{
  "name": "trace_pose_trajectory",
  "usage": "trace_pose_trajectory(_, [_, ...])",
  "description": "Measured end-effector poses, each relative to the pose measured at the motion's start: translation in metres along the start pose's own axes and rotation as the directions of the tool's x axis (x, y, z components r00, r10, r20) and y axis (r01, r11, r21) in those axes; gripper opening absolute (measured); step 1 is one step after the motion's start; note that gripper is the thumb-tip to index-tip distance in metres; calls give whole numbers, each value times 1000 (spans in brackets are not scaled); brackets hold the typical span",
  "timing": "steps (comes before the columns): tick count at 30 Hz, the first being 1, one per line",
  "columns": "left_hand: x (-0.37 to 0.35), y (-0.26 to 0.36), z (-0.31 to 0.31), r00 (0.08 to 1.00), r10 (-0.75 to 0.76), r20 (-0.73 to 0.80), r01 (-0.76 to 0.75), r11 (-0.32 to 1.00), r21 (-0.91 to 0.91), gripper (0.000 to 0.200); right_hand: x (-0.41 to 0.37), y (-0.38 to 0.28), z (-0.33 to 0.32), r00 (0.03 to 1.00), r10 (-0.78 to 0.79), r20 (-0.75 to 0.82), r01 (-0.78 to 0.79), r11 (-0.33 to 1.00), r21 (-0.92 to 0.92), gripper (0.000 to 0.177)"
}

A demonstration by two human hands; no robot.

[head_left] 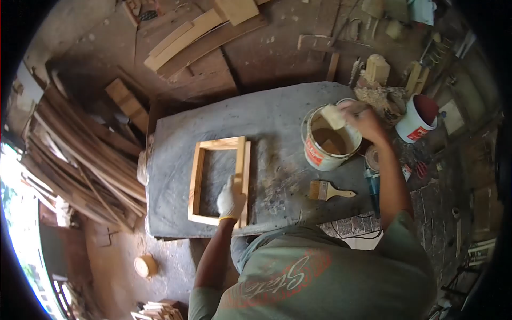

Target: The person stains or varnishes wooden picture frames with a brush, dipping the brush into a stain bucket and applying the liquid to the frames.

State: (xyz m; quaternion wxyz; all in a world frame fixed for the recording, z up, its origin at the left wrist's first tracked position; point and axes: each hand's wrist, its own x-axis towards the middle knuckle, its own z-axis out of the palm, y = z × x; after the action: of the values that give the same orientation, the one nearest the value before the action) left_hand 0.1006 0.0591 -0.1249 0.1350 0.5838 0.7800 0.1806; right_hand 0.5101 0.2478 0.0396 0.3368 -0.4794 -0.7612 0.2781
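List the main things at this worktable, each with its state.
Wooden frame: assembled, lying flat
White bucket: open, upright
Paintbrush: lying flat, unheld
Tub at right: open
Left hand: gloved, on the frame
Right hand: closed around the pale item
Pale item: held over the bucket

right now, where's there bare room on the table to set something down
Bare tabletop runs between the wooden frame and the white bucket, stained but with nothing lying on it, and along the far edge behind the frame. The right end is crowded: bucket, right hand over it, flat paintbrush in front.
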Motion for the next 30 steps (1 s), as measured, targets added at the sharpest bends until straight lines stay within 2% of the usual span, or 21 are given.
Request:
trace_pose_trajectory(2, [4,22,-51,997,-65,32,64,997,45,52,13,38,17,987,-3,161,21,994,-106,22])
trace_pose_trajectory(4, [12,17,-85,996,-93,14,93,995,33,49,28,54,37,947,90,309,-44,987,-152,23])
trace_pose_trajectory(7, [22,0,-126,976,-181,-118,193,976,99,43,38,69,65,941,176,288,-11,869,-495,28])
trace_pose_trajectory(9, [28,-25,-137,953,-213,-214,242,963,116,39,40,75,71,943,205,263,-33,842,-538,30])
trace_pose_trajectory(10, [30,-40,-137,937,-171,-305,211,972,102,38,41,74,74,942,217,255,-39,828,-559,31])
trace_pose_trajectory(12, [34,-59,-142,917,-197,-348,218,976,23,32,40,57,56,946,201,256,-56,875,-480,30])
trace_pose_trajectory(13, [32,-58,-150,923,-160,-350,187,981,45,27,39,42,44,939,191,287,-65,915,-398,27])
trace_pose_trajectory(14, [32,-54,-160,926,-129,-356,163,984,69,24,38,40,38,947,163,278,-98,967,-234,26])
trace_pose_trajectory(15, [33,-56,-168,917,-66,-392,113,989,97,21,43,67,33,954,162,251,-99,964,-246,27])
trace_pose_trajectory(16, [37,-74,-168,900,-54,-433,85,995,53,19,36,47,20,986,-57,158,105,943,-315,30])
trace_pose_trajectory(17, [36,-78,-178,882,-67,-467,107,992,60,19,31,14,5,991,53,124,-8,941,-337,26])
trace_pose_trajectory(18, [33,-79,-186,865,-72,-497,121,990,66,19,26,0,-3,997,1,72,10,989,-145,19])
trace_pose_trajectory(20, [23,-76,-206,795,-218,-566,177,976,-127,21,16,-2,-3,992,-6,-127,-6,995,-99,18])
trace_pose_trajectory(21, [23,-97,-208,779,-396,-485,238,904,-355,24,10,-1,6,967,8,-254,-31,996,-86,19])
trace_pose_trajectory(22, [17,-86,-217,762,-540,-357,213,731,-648,25,5,7,19,965,48,-259,-99,977,-189,21])
trace_pose_trajectory(24, [6,-92,-207,742,-615,-269,68,468,-881,26,-5,14,43,971,126,-204,-198,901,-386,26])
trace_pose_trajectory(25, [1,-108,-189,764,-608,-214,40,377,-925,27,-11,13,52,976,164,-143,-213,849,-484,29])
trace_pose_trajectory(26, [-9,-110,-174,780,-603,-164,84,361,-929,26,-16,4,59,980,157,-119,-195,865,-462,31])
trace_pose_trajectory(28, [-19,-118,-121,745,-668,0,151,169,-974,29,-15,34,50,962,79,-260,-148,955,-256,32])
trace_pose_trajectory(29, [-26,-131,-87,801,-597,38,70,31,-997,26,-20,47,47,941,64,-333,-119,982,-150,32])
trace_pose_trajectory(30, [-33,-110,-70,778,-625,65,-7,-112,-994,26,-23,46,44,929,55,-366,-94,992,-89,31])
